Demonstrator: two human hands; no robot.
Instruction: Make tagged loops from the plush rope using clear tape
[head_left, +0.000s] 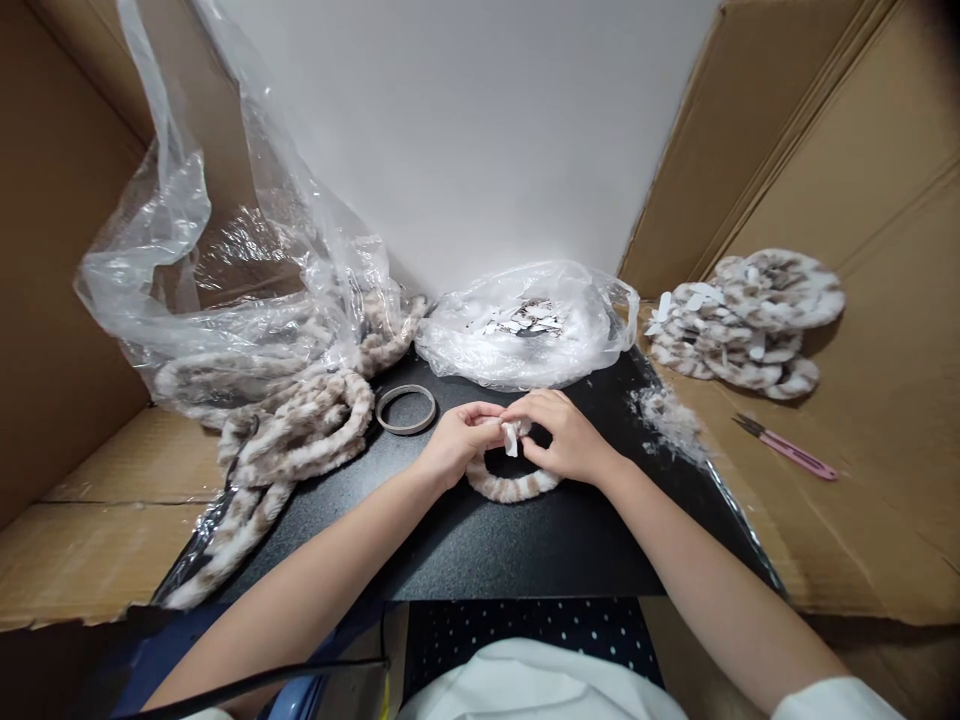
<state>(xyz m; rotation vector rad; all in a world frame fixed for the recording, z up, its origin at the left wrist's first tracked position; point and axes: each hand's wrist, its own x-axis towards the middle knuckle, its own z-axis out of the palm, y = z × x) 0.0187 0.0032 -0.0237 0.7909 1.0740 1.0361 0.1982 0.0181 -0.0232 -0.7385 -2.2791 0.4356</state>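
A fluffy white and brown ring (514,488) lies on the black table, its far side pinched between both hands. My left hand (459,440) holds it from the left, fingers closed at the top. On the right, my right hand (564,432) has its thumb and fingers curled round the ring's upper right part. A small white tag (511,440) hangs down between my fingertips. To the left of my left hand lies a grey tape-like ring (406,409).
A clear bag (247,330) with fluffy rings (300,430) spilling out stands left. Behind the hands, another bag (480,355) holds white scraps. Tagged fluffy rings (750,320) are piled right, near pink-handled snippers (799,454) and loose fluff (671,420). Cardboard (825,530) flanks the table (450,560).
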